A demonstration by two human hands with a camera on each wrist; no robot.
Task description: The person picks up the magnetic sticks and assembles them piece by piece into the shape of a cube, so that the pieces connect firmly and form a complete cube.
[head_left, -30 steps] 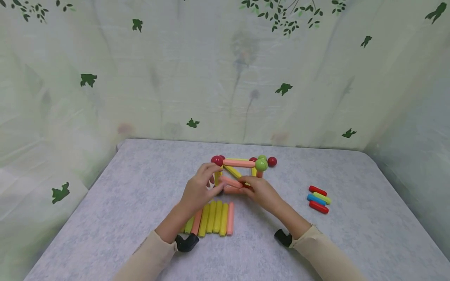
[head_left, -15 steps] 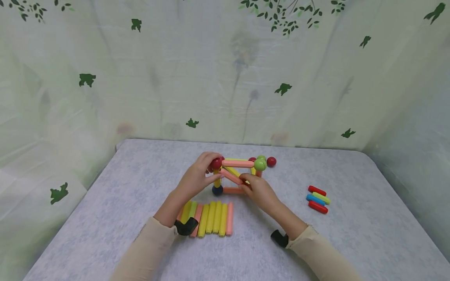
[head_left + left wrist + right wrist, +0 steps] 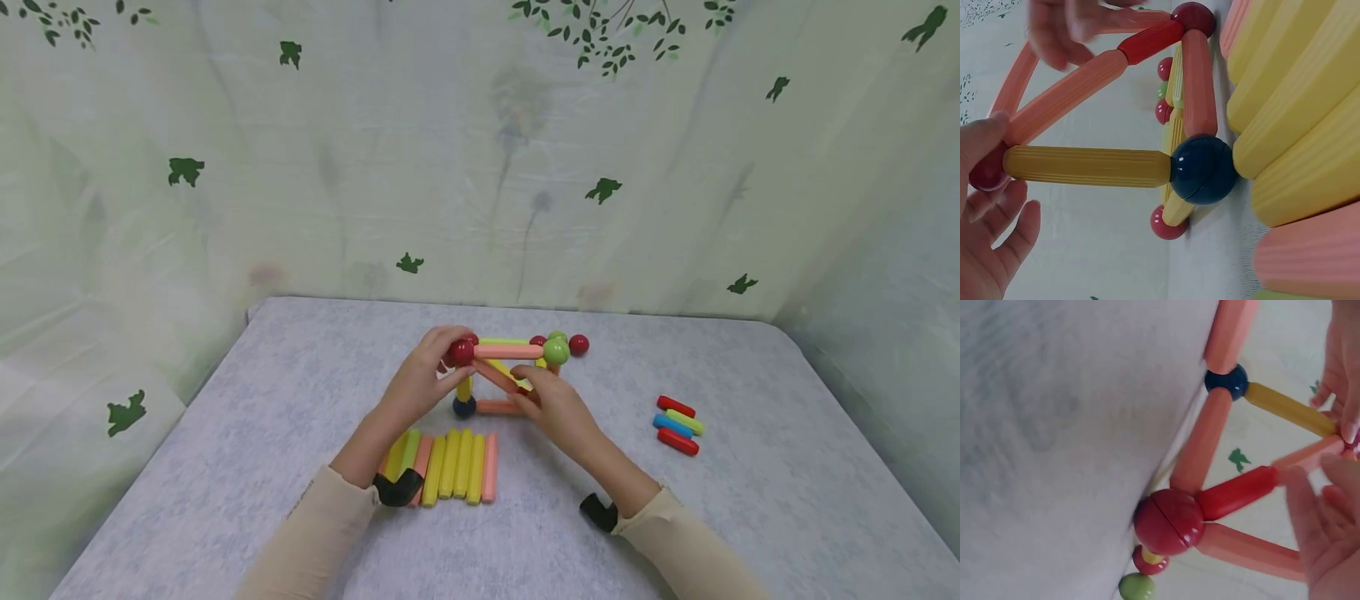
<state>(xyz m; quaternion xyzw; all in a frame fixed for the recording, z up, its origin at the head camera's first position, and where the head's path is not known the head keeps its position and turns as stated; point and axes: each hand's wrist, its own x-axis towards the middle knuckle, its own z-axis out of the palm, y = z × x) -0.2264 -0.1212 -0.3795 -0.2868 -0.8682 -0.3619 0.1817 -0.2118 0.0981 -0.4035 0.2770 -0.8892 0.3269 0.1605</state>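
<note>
Leafy cloth hangs behind a grey surface. Below the picture's centre, the left hand holds a stick-and-ball toy by 1 red ball; the right hand pinches its slanting pink stick.

Two hands, two green balls, one dark blue ball, four short loose rods and at least nine lined-up rods are seen.

Long rods bar the front; tabletop between frame and short rods is open.
</note>
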